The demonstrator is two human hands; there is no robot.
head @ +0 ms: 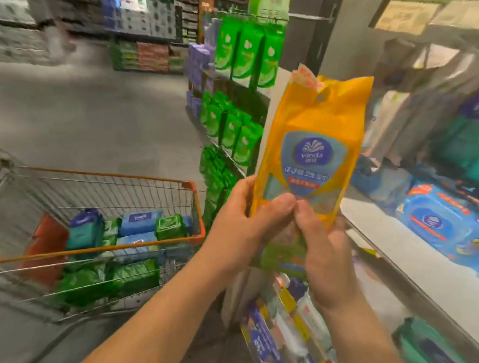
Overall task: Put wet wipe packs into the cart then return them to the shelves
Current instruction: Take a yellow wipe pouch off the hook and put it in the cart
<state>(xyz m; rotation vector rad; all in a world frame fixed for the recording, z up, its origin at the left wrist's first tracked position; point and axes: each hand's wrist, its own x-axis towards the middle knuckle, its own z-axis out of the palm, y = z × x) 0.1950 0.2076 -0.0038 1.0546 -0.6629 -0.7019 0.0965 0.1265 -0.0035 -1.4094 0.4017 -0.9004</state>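
1. My left hand (pixel 253 225) and right hand (pixel 323 245) both pinch the bottom of the yellow pack (pixel 311 147), thumbs meeting on its front.
2. The pack stands upright, long axis 12 to 6, rising above my hands.
3. The cart (pixel 124 178) lies at 9 o'clock, nearer my left hand, already holding packs (pixel 140 219).
4. The shelf (pixel 399 245) runs at 3 o'clock, just beside my right hand.

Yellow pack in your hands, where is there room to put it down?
Both hands hold the yellow pack. Bare grey shelf lies right of it, before the blue packs. The cart has a gap at its near-left; its far end is crowded.
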